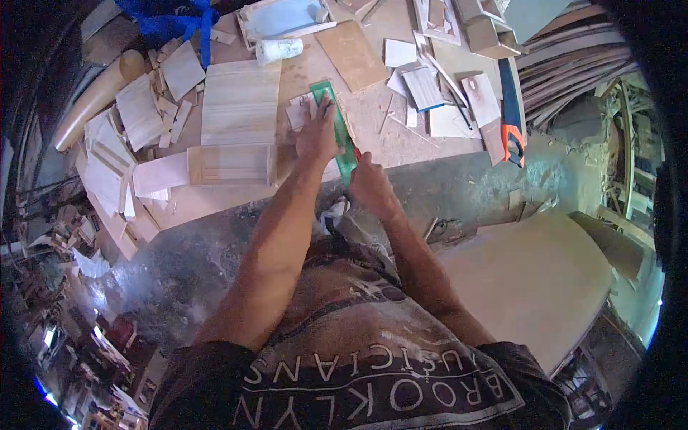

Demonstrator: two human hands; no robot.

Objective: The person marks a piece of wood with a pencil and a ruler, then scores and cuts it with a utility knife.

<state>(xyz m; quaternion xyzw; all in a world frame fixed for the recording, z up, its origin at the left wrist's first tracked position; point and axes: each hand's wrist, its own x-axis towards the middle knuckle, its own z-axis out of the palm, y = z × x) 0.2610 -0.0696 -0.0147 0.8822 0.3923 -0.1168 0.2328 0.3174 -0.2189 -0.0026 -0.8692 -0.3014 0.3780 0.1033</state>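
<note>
A green ruler lies over a thin light board near the table's front edge. My left hand presses down on the ruler, its fingers spread along it. Beside the ruler's right edge, my right hand is closed around a tool with a red part; the tool's tip is too small to make out. Left of my left hand are an open wooden box and a flat wooden panel.
A handsaw with an orange handle lies at the table's right edge. Wood offcuts pile up on the left. A white roll and a framed tray are at the back. A large board sits low at the right.
</note>
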